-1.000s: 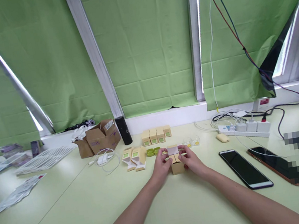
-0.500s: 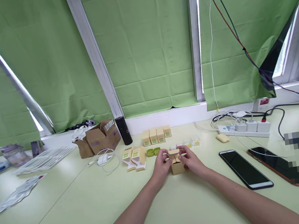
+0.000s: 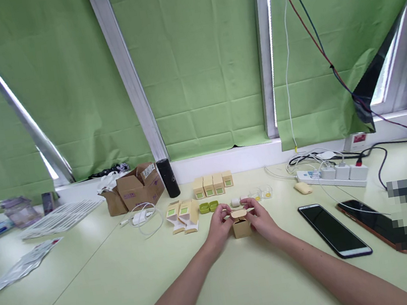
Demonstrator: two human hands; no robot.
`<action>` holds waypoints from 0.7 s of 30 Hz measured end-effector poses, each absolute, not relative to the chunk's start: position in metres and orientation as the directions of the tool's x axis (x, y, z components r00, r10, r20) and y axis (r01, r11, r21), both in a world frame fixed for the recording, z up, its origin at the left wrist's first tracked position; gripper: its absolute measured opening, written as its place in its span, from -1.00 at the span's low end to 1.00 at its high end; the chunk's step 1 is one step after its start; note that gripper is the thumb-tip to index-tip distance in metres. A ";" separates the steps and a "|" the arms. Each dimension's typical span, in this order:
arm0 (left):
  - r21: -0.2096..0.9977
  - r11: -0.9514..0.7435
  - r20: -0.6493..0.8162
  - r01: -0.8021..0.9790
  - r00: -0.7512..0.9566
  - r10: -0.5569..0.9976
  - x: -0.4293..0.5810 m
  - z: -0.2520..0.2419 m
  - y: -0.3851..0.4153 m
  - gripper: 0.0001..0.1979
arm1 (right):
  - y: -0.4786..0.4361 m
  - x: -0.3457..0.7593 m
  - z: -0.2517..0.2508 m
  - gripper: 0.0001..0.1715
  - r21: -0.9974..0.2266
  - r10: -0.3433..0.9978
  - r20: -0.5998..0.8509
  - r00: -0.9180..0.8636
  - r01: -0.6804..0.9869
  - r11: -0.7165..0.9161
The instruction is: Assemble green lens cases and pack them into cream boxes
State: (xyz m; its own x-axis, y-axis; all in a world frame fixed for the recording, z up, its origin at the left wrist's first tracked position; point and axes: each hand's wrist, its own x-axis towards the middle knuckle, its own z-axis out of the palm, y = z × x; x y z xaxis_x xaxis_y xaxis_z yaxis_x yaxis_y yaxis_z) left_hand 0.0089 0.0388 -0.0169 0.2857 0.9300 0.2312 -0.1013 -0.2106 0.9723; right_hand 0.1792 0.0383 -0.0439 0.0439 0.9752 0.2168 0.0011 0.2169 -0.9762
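A small tan cardboard box stands upright on the table in front of me. Its top flap is raised at the back and leans over the partly uncovered top. My left hand grips the box from the left, fingers curled at the flap's edge. From the right, my right hand holds the same box, with its thumb and fingers near the flap. Just beyond my hands are a small white roll-like item and clear round containers with yellow spots. What lies inside the box cannot be seen.
Closed small boxes stand in a row behind; two opened, flattened-looking boxes and green cases lie left of my hands. Two phones and a power strip are on the right. A larger carton and black bottle stand back left.
The box's top flap has tilted lower and forward, and the side flaps beneath are less visible. Both hands keep nearly the same place around the box.
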 end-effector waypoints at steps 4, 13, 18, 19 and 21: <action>0.973 -0.196 0.224 -0.122 0.284 0.932 0.009 -0.018 0.040 -0.71 | 0.037 0.183 -0.041 -0.57 -0.951 0.946 0.310 0.092 0.043 0.307; 0.973 -0.206 0.227 -0.107 0.262 0.938 0.010 -0.018 0.040 -0.72 | 0.021 0.189 -0.021 -0.75 -0.856 0.859 0.510 0.055 0.130 0.500; 0.972 -0.217 0.233 -0.095 0.228 0.945 0.008 -0.016 0.041 -0.77 | 0.017 0.188 -0.018 -0.82 -0.841 0.848 0.528 0.035 0.158 0.517; 0.969 -0.225 0.242 -0.100 0.221 0.945 0.008 -0.015 0.041 -0.79 | 0.017 0.188 -0.018 -0.84 -0.836 0.844 0.535 0.032 0.163 0.523; 0.965 -0.235 0.256 -0.119 0.217 0.942 0.007 -0.013 0.041 -0.80 | 0.017 0.188 -0.018 -0.87 -0.823 0.833 0.552 0.028 0.176 0.540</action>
